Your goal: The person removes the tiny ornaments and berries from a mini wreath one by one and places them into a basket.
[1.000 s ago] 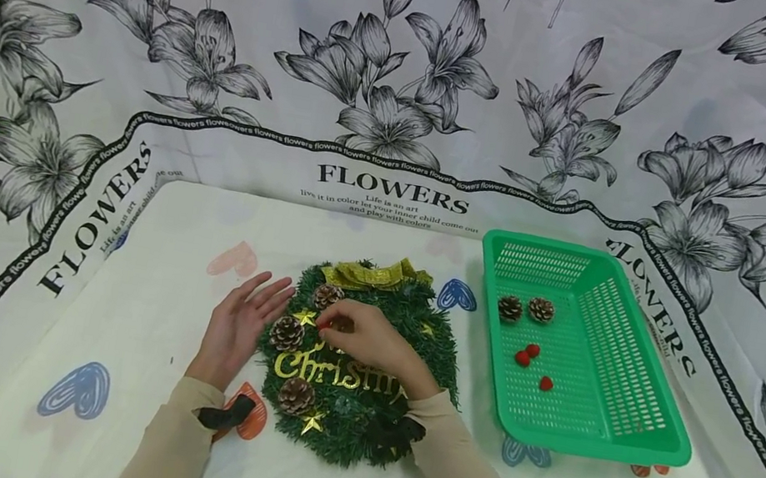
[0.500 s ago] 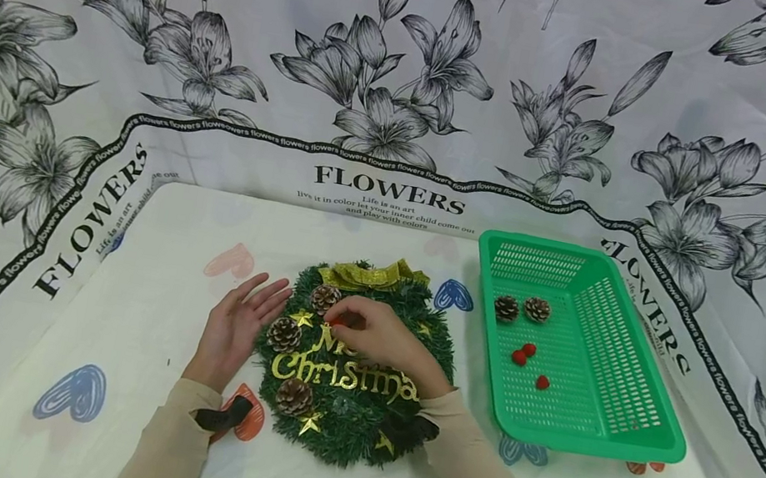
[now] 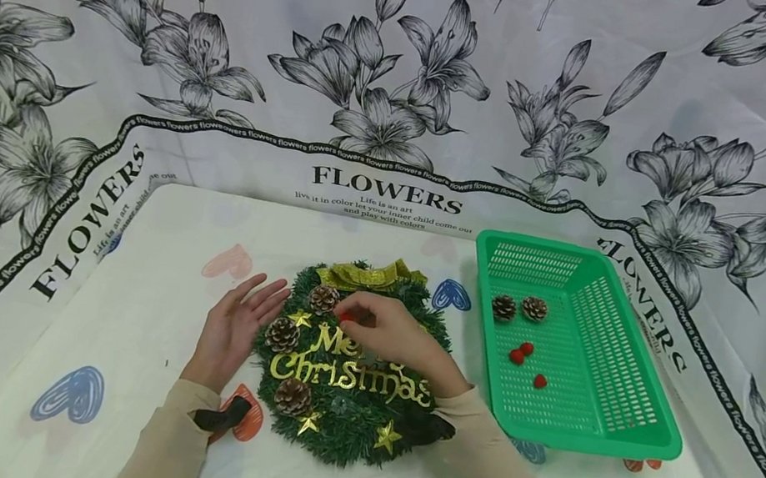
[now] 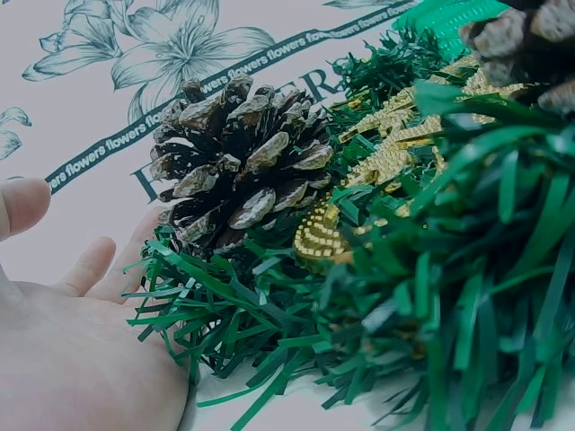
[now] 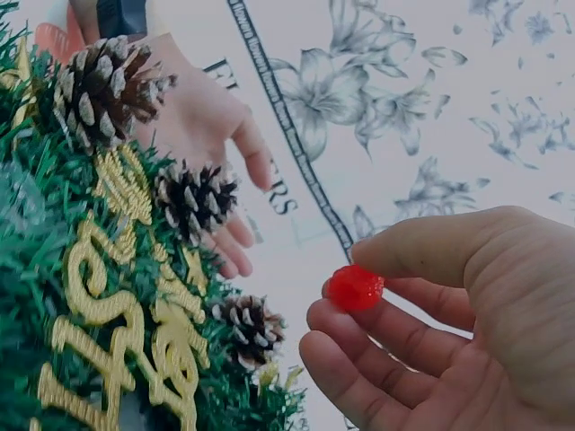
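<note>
A green tinsel wreath (image 3: pixel 343 431) lies on the table, with gold "Merry Christmas" lettering (image 3: pixel 348 375), gold stars (image 3: pixel 388 436), several pinecones (image 3: pixel 292 397) and a gold ribbon bow (image 3: pixel 369 275) at its far edge. Over the upper part of the wreath, my right hand (image 3: pixel 405 334) pinches a small red berry (image 5: pixel 357 287) between thumb and fingers, above the lettering. My left hand (image 3: pixel 229 332) stays at the wreath's left edge, palm turned up and fingers extended, holding nothing. In the left wrist view a pinecone (image 4: pixel 243 166) sits close beside its fingers.
To the right stands a green plastic basket (image 3: pixel 622 444) holding two pinecones (image 3: pixel 534 308) and several red berries (image 3: pixel 518 356). Behind the table hangs a white flower-printed cloth (image 3: pixel 414 50). The white tablecloth (image 3: pixel 156 277) bears printed hearts.
My right hand has shifted slightly right with the red berry, uncovering more of the gold lettering and a lower star. My left hand has stayed almost still.
</note>
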### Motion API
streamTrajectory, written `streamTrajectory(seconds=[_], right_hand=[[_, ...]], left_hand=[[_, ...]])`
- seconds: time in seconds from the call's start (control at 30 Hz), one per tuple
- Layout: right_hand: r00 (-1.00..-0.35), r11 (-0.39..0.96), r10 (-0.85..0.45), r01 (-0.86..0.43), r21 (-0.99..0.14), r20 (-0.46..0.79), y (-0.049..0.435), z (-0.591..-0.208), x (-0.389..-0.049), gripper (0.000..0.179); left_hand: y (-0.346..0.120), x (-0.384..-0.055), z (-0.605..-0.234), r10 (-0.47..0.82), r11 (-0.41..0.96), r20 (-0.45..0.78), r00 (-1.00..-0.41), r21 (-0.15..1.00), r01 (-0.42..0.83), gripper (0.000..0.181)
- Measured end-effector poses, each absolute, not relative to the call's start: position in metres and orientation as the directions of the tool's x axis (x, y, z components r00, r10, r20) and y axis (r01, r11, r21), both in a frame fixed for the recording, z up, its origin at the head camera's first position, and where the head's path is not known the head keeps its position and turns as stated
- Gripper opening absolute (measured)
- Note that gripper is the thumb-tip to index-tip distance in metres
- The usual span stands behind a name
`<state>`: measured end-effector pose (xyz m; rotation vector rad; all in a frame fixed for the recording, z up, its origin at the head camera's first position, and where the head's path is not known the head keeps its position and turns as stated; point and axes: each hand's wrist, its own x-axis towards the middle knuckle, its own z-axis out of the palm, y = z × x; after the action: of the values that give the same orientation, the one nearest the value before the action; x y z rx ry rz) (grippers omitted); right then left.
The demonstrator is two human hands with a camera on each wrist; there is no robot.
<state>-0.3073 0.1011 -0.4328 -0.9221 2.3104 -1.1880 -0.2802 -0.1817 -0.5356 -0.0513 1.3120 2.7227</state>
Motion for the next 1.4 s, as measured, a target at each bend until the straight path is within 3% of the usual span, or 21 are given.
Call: streamTrajectory(seconds=[1.17, 1.4], right_hand=[[-0.772, 0.489, -0.636, -0.428, -0.760, 0.026, 0.135, -0.406, -0.306, 0.020], [-0.795, 0.483, -0.607, -0.391, -0.783, 0.023, 0.143, -0.403, -0.308, 0.019]], left_hand=[[-0.182, -0.279, -0.536, 0.098, -0.598, -0.082, -0.992, 0.792, -0.124, 0.062], [-0.182, -0.279, -0.535, 0.098, -0.612, -0.075, -0.992, 0.782, -0.120, 0.062]])
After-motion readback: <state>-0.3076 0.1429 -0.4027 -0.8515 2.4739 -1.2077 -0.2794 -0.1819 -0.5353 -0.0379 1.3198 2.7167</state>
